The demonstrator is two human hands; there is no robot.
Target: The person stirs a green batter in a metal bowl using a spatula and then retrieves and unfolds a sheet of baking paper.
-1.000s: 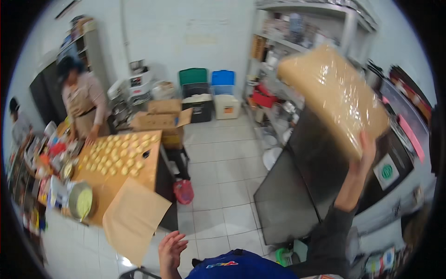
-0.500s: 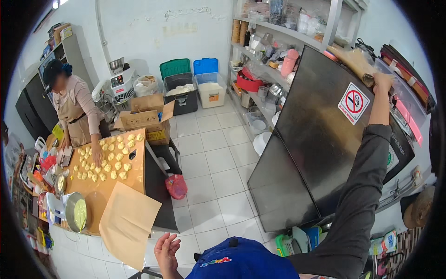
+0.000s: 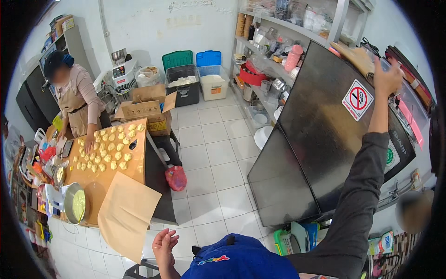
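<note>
My right hand [image 3: 388,76] is raised at the top of a tall black fridge [image 3: 311,130], its fingers apart and holding nothing. Close beside it lies a roll of brown paper [image 3: 355,58] on the fridge top. Low in the picture, my left hand [image 3: 164,246] hovers over the floor with its fingers loosely bent and nothing in them. Nearest to that hand is a sheet of brown baking paper [image 3: 127,211], which lies on the corner of the wooden table [image 3: 95,214] and hangs over its edge.
Several dough pieces [image 3: 111,146] cover the table, beside a mixing bowl [image 3: 76,204] with pale green contents. A co-worker [image 3: 76,93] reaches over the dough. Behind stand a cardboard box [image 3: 146,109], a mixer [image 3: 124,74], flour bins [image 3: 182,88] and loaded shelves [image 3: 265,56].
My right hand has let go of the paper roll and opened beside it. My left hand has stayed nearly in place. The co-worker's hand has moved left across the dough.
</note>
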